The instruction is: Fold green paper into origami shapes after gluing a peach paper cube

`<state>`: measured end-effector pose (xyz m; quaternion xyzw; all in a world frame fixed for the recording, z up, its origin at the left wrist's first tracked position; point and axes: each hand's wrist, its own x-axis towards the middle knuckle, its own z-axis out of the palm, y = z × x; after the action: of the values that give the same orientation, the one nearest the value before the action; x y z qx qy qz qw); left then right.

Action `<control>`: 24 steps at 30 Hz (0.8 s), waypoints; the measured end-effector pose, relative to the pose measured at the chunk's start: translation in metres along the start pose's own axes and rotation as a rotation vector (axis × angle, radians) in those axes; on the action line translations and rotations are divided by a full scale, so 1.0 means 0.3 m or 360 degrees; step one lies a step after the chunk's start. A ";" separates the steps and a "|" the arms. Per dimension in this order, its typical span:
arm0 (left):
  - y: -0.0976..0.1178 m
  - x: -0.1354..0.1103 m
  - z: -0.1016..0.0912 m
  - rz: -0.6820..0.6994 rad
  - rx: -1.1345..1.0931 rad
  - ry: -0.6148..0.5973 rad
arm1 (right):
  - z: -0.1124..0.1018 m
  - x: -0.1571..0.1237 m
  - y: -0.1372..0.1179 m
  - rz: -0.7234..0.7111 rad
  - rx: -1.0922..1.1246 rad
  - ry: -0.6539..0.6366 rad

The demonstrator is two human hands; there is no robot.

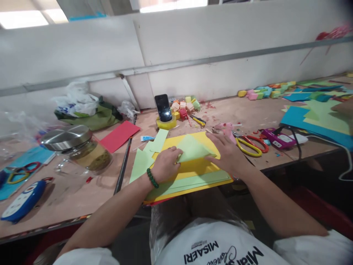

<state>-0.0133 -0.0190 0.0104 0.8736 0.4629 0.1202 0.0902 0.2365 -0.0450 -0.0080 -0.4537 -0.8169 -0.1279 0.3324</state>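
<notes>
A light green sheet of paper [193,148], folded over itself, lies between my two hands. My left hand [166,163], with a green bead bracelet at its wrist, pinches the left edge of that sheet. On the right, my right hand [227,154] has its fingers spread, with thumb and fingertips at the sheet's right corner. Beneath is a stack of yellow paper [193,169], with more green strips [190,183] along its near edge. Other cut green pieces [141,163] lie to the left of the stack.
A phone [163,107] leans upright on a yellow tape roll [166,123]. Small folded paper shapes [185,107] sit behind it. To the right lie scissors [249,146], a pink glue gun [227,130] and a purple device [278,139]. A lidded glass jar [92,156] stands left.
</notes>
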 end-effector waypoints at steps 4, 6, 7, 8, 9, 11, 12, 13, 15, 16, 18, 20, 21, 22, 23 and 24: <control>0.039 -0.030 -0.022 0.0195 0.0287 0.0018 | 0.022 0.026 -0.028 0.0044 0.0196 -0.0160; 0.036 -0.036 -0.034 0.0320 0.0268 0.0076 | 0.029 0.026 -0.027 0.0023 0.0270 -0.0172; 0.027 -0.035 -0.040 0.0378 0.0236 0.0102 | 0.030 0.022 -0.023 0.0011 0.0324 -0.0148; 0.015 -0.033 -0.046 0.0422 0.0198 0.0123 | 0.030 0.017 -0.017 0.0012 0.0399 -0.0110; 0.000 -0.029 -0.052 0.0453 0.0161 0.0136 | 0.030 0.009 -0.010 0.0036 0.0496 -0.0065; -0.032 -0.018 -0.059 0.0508 0.0098 0.0122 | 0.026 -0.011 0.005 0.0119 0.0707 0.0016; -0.046 -0.012 -0.061 0.0545 0.0073 0.0103 | 0.024 -0.022 0.011 0.0150 0.0788 0.0024; -0.056 -0.007 -0.062 0.0593 0.0050 0.0078 | 0.021 -0.035 0.017 0.0168 0.0841 0.0011; -0.065 -0.001 -0.059 0.0713 0.0004 0.0004 | 0.016 -0.060 0.023 0.0141 0.0872 -0.0079; -0.064 0.000 -0.057 0.0757 -0.0014 -0.0037 | 0.013 -0.071 0.024 0.0110 0.0867 -0.0148; -0.055 -0.003 -0.049 0.0788 -0.0043 -0.0143 | 0.009 -0.093 0.025 0.0037 0.0884 -0.0285; -0.045 -0.008 -0.040 0.0751 -0.0084 -0.0254 | 0.008 -0.111 0.027 0.0019 0.0937 -0.0370; -0.042 -0.010 -0.035 0.0720 -0.0129 -0.0290 | 0.009 -0.117 0.028 0.0046 0.0975 -0.0382; -0.041 -0.010 -0.030 0.0684 -0.0200 -0.0308 | 0.010 -0.120 0.030 0.0090 0.1017 -0.0387; -0.041 -0.009 -0.025 0.0644 -0.0296 -0.0313 | 0.010 -0.121 0.031 0.0153 0.1058 -0.0394; -0.044 -0.006 -0.020 0.0598 -0.0408 -0.0309 | 0.010 -0.120 0.031 0.0225 0.1095 -0.0406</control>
<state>-0.0263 -0.0129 0.0125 0.9332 0.2625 0.1081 0.2205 0.2561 -0.0620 -0.0348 -0.3832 -0.8136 0.2349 0.3689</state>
